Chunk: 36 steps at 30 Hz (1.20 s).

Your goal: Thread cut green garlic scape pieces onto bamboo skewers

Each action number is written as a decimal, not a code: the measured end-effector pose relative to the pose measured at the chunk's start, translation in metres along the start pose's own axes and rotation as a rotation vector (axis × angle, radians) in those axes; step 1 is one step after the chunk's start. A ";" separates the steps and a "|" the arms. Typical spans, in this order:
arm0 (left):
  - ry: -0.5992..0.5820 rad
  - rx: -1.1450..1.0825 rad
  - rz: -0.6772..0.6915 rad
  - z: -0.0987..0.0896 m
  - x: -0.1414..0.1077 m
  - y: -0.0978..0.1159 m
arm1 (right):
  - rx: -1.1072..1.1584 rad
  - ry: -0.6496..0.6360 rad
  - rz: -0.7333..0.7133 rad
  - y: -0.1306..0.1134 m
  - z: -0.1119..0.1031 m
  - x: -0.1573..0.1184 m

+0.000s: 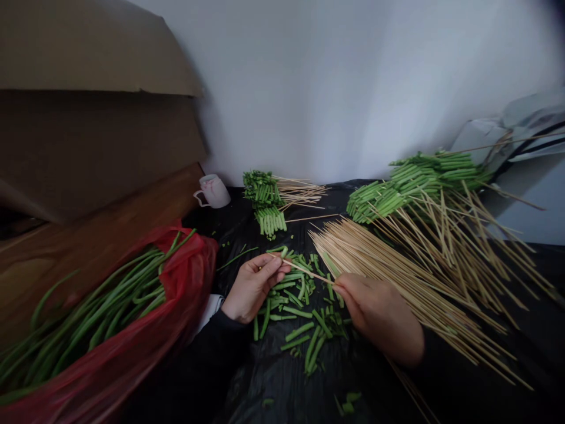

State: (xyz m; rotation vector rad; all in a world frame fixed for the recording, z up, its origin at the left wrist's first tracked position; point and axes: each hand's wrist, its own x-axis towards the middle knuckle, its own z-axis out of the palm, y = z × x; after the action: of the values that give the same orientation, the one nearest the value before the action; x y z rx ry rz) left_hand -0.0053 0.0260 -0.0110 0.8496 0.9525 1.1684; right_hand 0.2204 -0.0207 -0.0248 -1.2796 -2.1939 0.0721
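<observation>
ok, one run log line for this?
left hand: pinching bean piece near end of stick | right hand: gripping same stick | below: cut beans on black plastic | left: red bag, long beans

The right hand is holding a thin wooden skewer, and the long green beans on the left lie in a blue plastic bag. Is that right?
Not quite: the head view shows a red plastic bag, not blue. The long green beans lie in it, and the right hand holds a thin wooden skewer.

Left hand [258,285], right hand [382,318]: pinch grips
</observation>
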 end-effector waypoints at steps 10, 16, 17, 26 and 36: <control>-0.016 -0.002 0.001 0.001 0.000 0.000 | 0.112 -0.094 0.076 -0.001 0.000 0.000; -0.007 -0.016 -0.006 0.000 -0.001 0.002 | 0.114 -0.058 0.093 -0.002 -0.001 0.002; -0.004 -0.018 -0.004 0.000 -0.002 0.002 | 0.119 -0.053 0.092 -0.003 -0.001 0.003; 0.018 0.016 0.018 0.001 -0.001 0.001 | 0.129 0.039 0.059 -0.001 0.002 -0.001; 0.007 0.015 -0.029 0.003 -0.002 -0.002 | -0.026 0.059 -0.035 -0.006 0.009 -0.004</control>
State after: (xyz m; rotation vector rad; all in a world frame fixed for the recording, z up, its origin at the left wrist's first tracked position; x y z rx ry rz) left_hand -0.0023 0.0231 -0.0115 0.8417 0.9778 1.1407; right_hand 0.2126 -0.0246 -0.0325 -1.2413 -2.1728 -0.0073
